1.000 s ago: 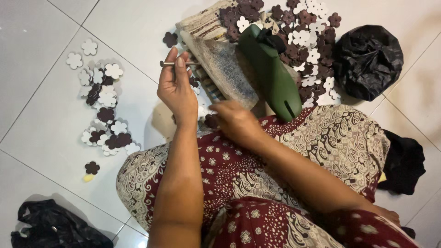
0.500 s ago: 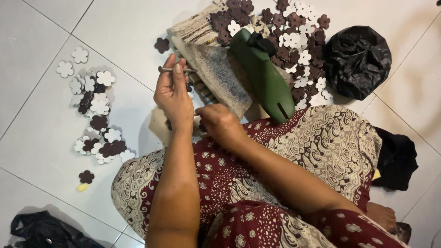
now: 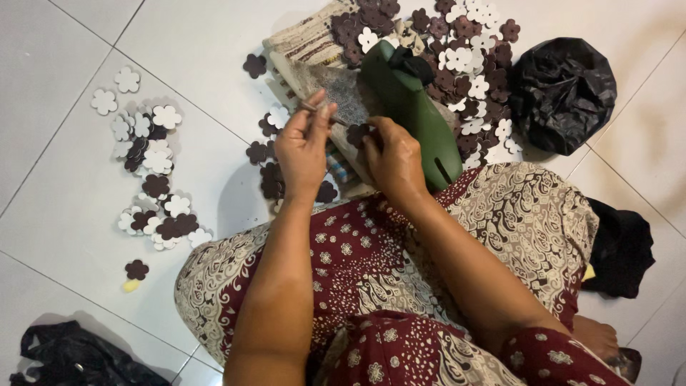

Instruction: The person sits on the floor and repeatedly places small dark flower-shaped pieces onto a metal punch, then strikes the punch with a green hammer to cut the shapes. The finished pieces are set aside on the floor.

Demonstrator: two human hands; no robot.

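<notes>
My left hand (image 3: 304, 146) pinches a thin tool (image 3: 321, 111); my right hand (image 3: 393, 154) is closed on a dark flower (image 3: 357, 134) over the board (image 3: 336, 93). I judge the finished pile (image 3: 153, 179) on the floor's left smaller than the heap (image 3: 464, 43) remaining.

bare forearms, maroon-and-cream batik garment (image 3: 400, 286)

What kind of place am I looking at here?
Probably a home floor used for craft work: white floor tiles, heaps of flower cut-outs, and a person sitting with a green bottle by the right hand.
</notes>
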